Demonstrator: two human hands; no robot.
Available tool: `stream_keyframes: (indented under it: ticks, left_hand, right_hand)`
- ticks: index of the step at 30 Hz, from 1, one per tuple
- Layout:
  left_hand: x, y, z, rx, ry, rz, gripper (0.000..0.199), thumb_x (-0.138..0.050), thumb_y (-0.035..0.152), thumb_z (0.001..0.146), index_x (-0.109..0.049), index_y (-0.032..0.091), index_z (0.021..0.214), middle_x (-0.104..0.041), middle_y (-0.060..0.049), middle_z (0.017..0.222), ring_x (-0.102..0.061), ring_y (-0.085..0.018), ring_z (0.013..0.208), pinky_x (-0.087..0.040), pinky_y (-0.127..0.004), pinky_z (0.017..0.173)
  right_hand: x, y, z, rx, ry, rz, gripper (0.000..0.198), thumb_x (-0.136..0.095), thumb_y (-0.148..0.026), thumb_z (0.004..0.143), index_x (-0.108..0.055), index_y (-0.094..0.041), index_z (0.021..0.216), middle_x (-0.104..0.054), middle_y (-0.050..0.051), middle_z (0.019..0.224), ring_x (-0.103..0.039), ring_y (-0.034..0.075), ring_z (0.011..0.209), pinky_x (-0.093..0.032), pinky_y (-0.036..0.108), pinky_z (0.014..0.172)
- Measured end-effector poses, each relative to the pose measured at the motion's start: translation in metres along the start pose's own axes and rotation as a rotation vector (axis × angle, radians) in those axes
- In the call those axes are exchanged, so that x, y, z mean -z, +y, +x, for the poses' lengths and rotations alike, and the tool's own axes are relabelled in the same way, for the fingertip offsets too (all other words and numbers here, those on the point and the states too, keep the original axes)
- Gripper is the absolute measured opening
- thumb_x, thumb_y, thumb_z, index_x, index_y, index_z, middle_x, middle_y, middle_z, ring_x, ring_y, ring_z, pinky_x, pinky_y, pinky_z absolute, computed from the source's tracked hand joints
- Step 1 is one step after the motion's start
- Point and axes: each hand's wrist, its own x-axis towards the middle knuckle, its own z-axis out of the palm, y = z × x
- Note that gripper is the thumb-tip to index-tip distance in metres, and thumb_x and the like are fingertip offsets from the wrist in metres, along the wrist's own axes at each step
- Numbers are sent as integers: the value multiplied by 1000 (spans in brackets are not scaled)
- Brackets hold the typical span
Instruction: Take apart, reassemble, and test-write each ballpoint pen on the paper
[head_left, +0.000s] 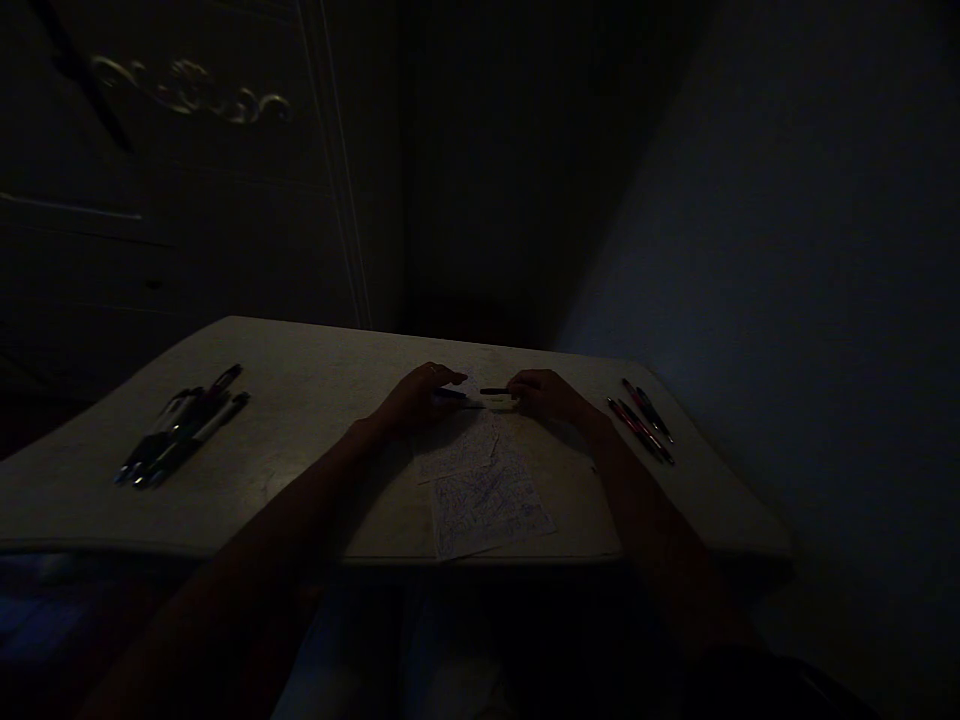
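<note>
Near the middle of a pale table (pixel 315 360), my left hand (pixel 412 398) curves around one end of a dark pen piece (pixel 450 394), its index finger reaching out above it. Facing it, my right hand (pixel 551 397) pinches another slim dark pen piece (pixel 495 391) by its right end. The two pieces point toward each other with a small gap between them. Just below, thin pieces (pixel 504 407) lie close to my right fingertips; dim light hides what they are. Scribbled paper sheets (pixel 491 505) lie under and in front of my hands.
A bunch of pens (pixel 180 425) lies at the table's left. Several red and dark pens (pixel 641 430) lie on the right, beside my right forearm. A wall (pixel 810 300) rises on the right, and furniture with an ornate handle (pixel 191 92) stands behind at left.
</note>
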Motion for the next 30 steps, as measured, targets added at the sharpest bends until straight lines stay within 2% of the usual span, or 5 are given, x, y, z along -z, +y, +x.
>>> stream_keyframes:
  ticks: [3,11,15,21,30]
  left_hand:
    - [-6,5,2,-34,8,-15,38,-75,33,85,-69,21,121,-75,-9,108,-69,-24,99,-55,-40,89]
    - [-16,9,3,-59,37,43,15,-69,30,89,-76,20,99,-76,-6,91,-71,-21,84,-54,-35,78]
    - [-15,12,4,-29,60,40,18,-72,31,87,-76,20,99,-75,-6,88,-70,-19,76,-54,-32,72]
    - [-14,17,4,38,59,87,14,-72,31,88,-76,21,96,-74,-4,86,-70,-18,74,-52,-30,71]
    - [-12,22,3,158,55,120,20,-60,30,94,-78,22,93,-78,-3,88,-71,-19,79,-51,-28,73]
  right_hand:
    - [-15,-12,0,7,3,37,26,-56,-39,90,-69,-18,81,-67,4,72,-58,17,66,-46,30,66]
    - [-49,-38,2,-24,253,134,55,-48,-69,90,-59,-20,68,-55,0,61,-49,15,59,-38,28,59]
    - [-55,-40,3,-58,338,186,62,-47,-79,85,-55,-21,65,-52,-1,61,-46,14,57,-36,29,57]
    - [-59,-39,5,-102,403,223,64,-48,-82,82,-56,-21,67,-53,0,59,-48,15,57,-38,29,57]
    - [-60,-39,3,-45,400,184,58,-52,-75,85,-63,-20,72,-59,2,64,-55,17,64,-42,29,62]
